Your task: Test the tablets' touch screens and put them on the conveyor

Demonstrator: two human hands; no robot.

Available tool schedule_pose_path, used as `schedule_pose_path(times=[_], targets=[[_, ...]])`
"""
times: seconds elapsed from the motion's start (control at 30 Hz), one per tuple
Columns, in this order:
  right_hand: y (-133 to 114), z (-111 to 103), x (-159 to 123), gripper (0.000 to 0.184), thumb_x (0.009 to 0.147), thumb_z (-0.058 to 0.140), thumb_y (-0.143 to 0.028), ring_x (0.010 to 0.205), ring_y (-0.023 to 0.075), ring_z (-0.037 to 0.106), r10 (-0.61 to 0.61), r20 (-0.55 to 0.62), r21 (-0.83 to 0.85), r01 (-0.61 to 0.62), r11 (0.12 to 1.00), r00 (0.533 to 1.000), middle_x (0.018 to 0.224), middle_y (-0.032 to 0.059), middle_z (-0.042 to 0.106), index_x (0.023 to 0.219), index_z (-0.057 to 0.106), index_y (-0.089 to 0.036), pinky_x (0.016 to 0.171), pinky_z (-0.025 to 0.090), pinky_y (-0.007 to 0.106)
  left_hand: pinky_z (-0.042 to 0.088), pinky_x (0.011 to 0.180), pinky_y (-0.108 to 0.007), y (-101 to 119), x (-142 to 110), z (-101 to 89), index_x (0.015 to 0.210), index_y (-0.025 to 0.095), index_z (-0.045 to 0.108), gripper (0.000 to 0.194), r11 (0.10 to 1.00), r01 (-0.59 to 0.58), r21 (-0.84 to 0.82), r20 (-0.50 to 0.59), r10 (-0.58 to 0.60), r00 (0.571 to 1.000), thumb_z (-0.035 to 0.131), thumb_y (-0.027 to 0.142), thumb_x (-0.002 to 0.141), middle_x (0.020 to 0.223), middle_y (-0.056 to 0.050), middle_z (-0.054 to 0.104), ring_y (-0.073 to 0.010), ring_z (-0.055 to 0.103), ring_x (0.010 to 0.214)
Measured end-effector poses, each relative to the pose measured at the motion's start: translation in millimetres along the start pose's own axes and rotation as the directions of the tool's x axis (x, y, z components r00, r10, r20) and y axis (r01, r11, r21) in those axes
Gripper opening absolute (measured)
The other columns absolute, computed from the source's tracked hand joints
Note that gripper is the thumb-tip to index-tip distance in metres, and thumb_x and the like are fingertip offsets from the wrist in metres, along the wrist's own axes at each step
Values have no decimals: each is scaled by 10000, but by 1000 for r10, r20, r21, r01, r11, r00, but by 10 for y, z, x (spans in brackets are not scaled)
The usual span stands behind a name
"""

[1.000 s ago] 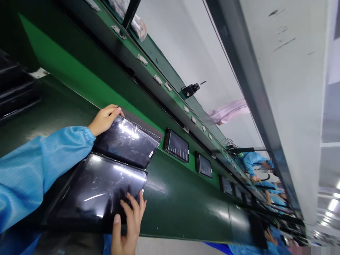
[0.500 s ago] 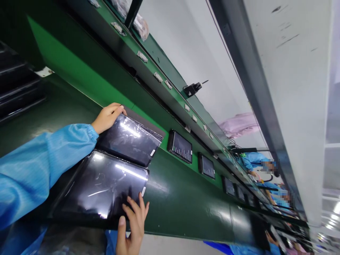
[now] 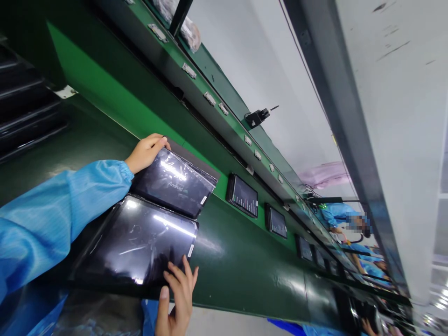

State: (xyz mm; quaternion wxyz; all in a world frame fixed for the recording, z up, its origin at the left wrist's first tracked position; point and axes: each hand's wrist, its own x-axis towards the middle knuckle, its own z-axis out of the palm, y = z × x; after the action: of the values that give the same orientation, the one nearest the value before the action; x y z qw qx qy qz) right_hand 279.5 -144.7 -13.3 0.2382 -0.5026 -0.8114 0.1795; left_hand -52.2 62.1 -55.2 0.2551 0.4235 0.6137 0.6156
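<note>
Two black tablets wrapped in clear film lie side by side on the dark green conveyor belt [image 3: 245, 270]. My left hand [image 3: 147, 151], in a blue sleeve, curls its fingers over the far corner of the far tablet [image 3: 175, 184], whose screen shows the word "Android". My right hand [image 3: 178, 294] comes in from the bottom edge. Its fingers lie spread flat on the near right corner of the near tablet [image 3: 140, 242], with the thumb at the tablet's edge.
Further along the belt lie several more tablets with lit screens [image 3: 242, 196]. A green rail with small metal tags [image 3: 210, 98] runs beside the belt, and a black device [image 3: 257, 116] is mounted on it. Other people in blue coats [image 3: 336, 217] work far down the line. Dark trays [image 3: 28, 112] are stacked at left.
The word "Android" has appeared on the far tablet's screen. Both hands stay on their tablets; the view has shifted slightly.
</note>
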Motion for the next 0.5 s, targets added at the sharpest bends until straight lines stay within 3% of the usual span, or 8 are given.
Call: schedule_pose_path(times=[0.2,0.33,0.5], targets=[[-1,-19,21,211,937,504,-232,1305,343,553,-14,22,-28,15,1000,1000,1147,82,715,1054,679,-247,1133,264,694,454,1002,-337,-20,-1,3,789,200,698,514,1000,-1,-3,-4,1,1000,381,573,947,974,-68,664,-221,620,1001],[30,-41,28,222,918,527,-201,1287,346,569,-84,44,-42,86,995,995,1142,87,719,1083,670,-242,1111,314,677,449,1013,-333,-25,4,0,786,202,691,504,1000,-1,-3,3,1,1000,382,562,953,959,-62,663,-214,618,1000],[32,-54,29,240,922,517,-183,1306,333,551,-103,68,-44,107,993,992,1161,87,712,1107,658,-239,1124,300,668,450,1013,-345,-19,6,-3,772,208,679,496,1000,-1,-11,4,1,1000,379,552,965,953,-65,666,-210,618,992]])
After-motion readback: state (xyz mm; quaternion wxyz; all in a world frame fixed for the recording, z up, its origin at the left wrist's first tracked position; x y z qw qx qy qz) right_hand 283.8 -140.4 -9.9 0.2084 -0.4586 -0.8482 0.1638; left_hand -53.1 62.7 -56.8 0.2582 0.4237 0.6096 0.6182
